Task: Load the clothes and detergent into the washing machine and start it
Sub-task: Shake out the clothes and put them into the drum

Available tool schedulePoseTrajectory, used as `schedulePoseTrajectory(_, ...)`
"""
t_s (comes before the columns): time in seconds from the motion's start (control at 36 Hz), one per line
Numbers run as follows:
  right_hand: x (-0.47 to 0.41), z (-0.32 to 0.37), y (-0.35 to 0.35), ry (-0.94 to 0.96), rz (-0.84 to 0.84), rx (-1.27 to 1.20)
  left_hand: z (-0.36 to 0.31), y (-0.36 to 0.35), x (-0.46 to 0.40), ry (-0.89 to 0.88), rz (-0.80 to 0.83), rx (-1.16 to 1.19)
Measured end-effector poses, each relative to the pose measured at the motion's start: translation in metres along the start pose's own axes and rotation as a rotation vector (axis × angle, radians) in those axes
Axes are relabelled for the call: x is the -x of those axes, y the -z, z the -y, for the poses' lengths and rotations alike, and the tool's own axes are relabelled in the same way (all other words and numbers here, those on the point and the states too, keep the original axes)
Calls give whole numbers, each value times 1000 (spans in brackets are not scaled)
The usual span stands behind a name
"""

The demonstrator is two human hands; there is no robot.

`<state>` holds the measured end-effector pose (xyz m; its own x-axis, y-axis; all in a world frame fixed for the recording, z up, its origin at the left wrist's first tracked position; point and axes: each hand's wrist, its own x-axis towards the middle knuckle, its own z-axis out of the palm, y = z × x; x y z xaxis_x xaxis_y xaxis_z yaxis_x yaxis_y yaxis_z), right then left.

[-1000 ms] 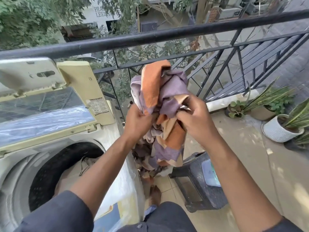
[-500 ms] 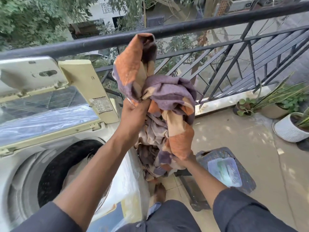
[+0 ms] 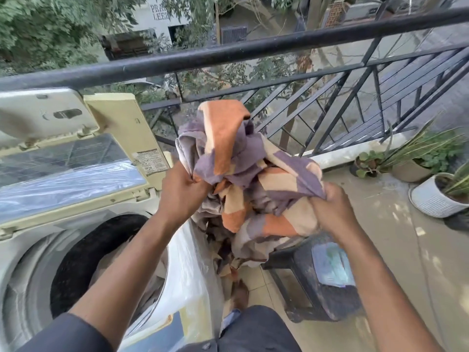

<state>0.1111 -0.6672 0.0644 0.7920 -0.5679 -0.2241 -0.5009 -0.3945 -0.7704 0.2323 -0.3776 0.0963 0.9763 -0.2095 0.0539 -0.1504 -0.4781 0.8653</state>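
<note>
- The left hand (image 3: 181,191) has its fingers curled tight on the left edge of a bunched cloth (image 3: 243,179) patterned in orange, purple and cream.
- The right hand (image 3: 332,212) pinches the cloth's right edge, fingers pressed together in a fist around a purple fold.
- The cloth hangs in the air between the two hands — its top fold rises above them, its lower end trails down toward the floor, just right of the washing machine (image 3: 33,250).
- The machine stands at the left with its lid (image 3: 63,158) raised; some pale fabric already lies in the drum (image 3: 76,262).
- A dark stool (image 3: 304,283) sits on the floor below the right hand, a pale packet (image 3: 331,266) lying on its seat.
- A black railing (image 3: 253,50) runs across the far side — potted plants (image 3: 431,179) stand at the far right.
</note>
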Motion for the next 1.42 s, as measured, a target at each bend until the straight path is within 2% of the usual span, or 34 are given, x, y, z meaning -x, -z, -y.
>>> schedulePoseTrajectory(0.06,10,30,17,127,16,21,2,-3,1,4,21,-50)
schedulePoseTrajectory(0.17,29,77,20,309,172,-100,-3,-12,3,1,129,5)
schedulePoseTrajectory(0.28,40,104,4,362,282,-306,-1,-14,3,-86,536,243)
schedulePoseTrajectory(0.31,42,108,-1,371,290,-333,-1,-15,4,-103,571,236)
schedulePoseTrajectory(0.39,46,119,-14,388,346,-392,-5,-25,13,-178,451,166)
schedulePoseTrajectory(0.5,46,123,-19,426,415,-375,-10,-41,19,-85,121,144)
schedulePoseTrajectory(0.61,41,110,-16,485,381,-330,-20,-42,12,-42,-30,96)
schedulePoseTrajectory(0.69,45,94,-25,509,290,-415,-26,-41,6,-19,-80,115)
schedulePoseTrajectory(0.81,49,45,-45,271,92,-198,-34,-35,2,-32,-109,208)
schedulePoseTrajectory(0.86,45,13,-58,114,152,11,-42,-32,2,-60,-124,226)
schedulePoseTrajectory(0.97,38,-26,-88,-151,486,384,-62,-27,-1,-128,-140,297)
schedulePoseTrajectory(1.03,35,-37,-105,-200,537,425,-70,-25,-4,-162,-157,327)
schedulePoseTrajectory(1.11,29,-49,-125,-283,474,320,-76,-22,-10,-182,-200,346)
schedulePoseTrajectory(1.19,21,-58,-134,-297,348,145,-74,-18,-14,-144,-227,342)
schedulePoseTrajectory(1.31,14,-61,-112,-250,292,147,-58,-14,-17,-87,-222,302)
schedulePoseTrajectory(1.42,12,-44,-74,-142,288,299,-42,-9,-18,7,-243,186)
